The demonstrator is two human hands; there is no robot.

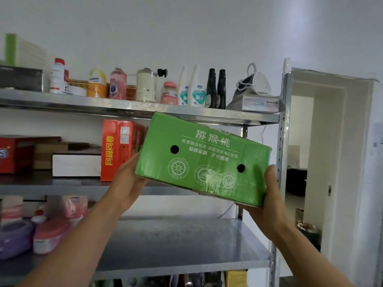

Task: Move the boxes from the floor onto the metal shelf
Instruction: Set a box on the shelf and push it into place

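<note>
A green cardboard box (204, 160) with two round holes is held up tilted in front of the grey metal shelf (83, 104), middle tier. It's gripped at the lower left end by the left hand (128, 179) and at the lower right corner by the right hand (271, 195). Fingers are mostly hidden behind it, tbh.

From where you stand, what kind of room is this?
Probably a household storeroom: a metal shelf holds cleaning bottles, an iron and boxes, beside a doorway. The left hand and right hand hold a green box.
</note>
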